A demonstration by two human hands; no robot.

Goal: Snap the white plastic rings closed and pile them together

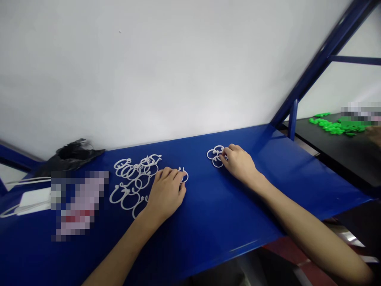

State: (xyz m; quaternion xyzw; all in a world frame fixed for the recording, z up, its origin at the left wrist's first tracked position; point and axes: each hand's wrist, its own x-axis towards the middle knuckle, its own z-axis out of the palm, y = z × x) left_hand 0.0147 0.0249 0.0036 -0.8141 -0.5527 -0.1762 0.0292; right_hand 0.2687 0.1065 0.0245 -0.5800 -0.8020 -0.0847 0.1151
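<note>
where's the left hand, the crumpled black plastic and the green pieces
Left hand (166, 192): head view, back of the hand.
Crumpled black plastic (68, 162): head view, its front side.
Green pieces (331, 127): head view, among the pile.

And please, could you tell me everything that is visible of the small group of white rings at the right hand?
The small group of white rings shows at least three thin, round loops, set close together, with small knobs near the middle. They look like smooth plastic. The group lies flat on the far half of the blue table. The right hand reaches over its right side and seems to touch it, hiding part, so an exact count is not possible.
</note>
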